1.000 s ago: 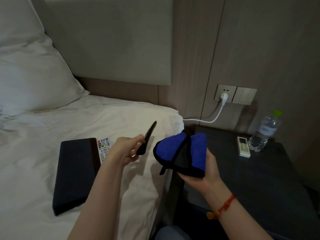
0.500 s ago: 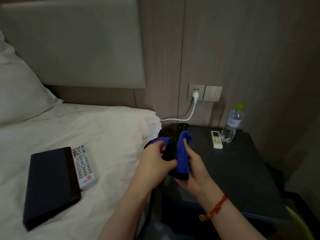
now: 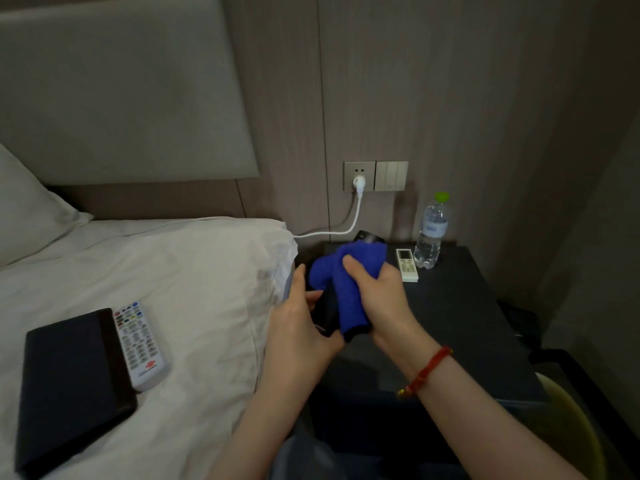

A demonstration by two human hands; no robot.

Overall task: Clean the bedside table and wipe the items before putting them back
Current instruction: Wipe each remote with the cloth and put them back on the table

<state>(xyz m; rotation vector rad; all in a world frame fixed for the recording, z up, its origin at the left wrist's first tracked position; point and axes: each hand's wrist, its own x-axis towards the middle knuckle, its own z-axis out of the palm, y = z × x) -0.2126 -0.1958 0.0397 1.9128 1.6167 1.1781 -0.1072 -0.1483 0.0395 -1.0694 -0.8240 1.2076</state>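
Head view: your left hand (image 3: 298, 327) grips the stiff, light black remote (image 3: 327, 315) low; right hand (image 3: 377, 296) fingers clench the soft blue cloth (image 3: 349, 282) round it

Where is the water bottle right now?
In the head view, the water bottle stands at the back of the dark bedside table, on the right, just beside the small white remote and below the wall switches.

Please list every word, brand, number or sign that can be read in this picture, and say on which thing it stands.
None can be read as text.
White remote on the bed: red logo near its lower end, lettering too blurred; button marks too small.
Water bottle label: print too blurred.
Small white remote on the bedside table: marks too small.
Black remote being wiped: a pale mark, unreadable.
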